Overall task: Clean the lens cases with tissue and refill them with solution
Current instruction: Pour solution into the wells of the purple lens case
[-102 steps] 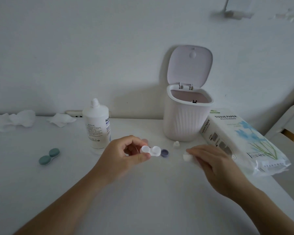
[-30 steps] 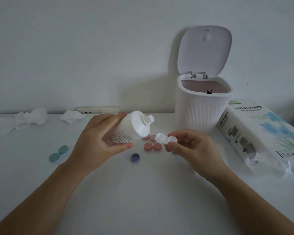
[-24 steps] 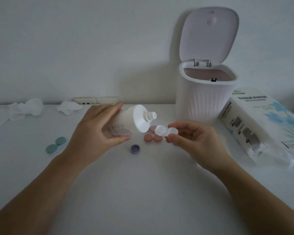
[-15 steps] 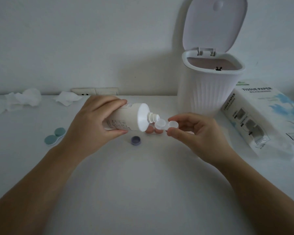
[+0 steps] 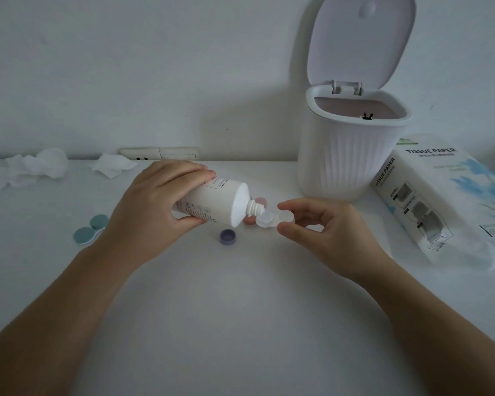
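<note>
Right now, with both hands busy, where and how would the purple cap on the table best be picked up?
Pinch the purple cap by its low round side wall, thumb and finger on opposite sides, coming straight down from above. It lies open side up and apart from the pink case, with bare table on its near side, so the rim can be reached from above.

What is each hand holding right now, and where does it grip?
The left hand grips the white bottle around its body, nozzle tipped down. The right hand pinches the clear lens case by its right-hand well.
</note>
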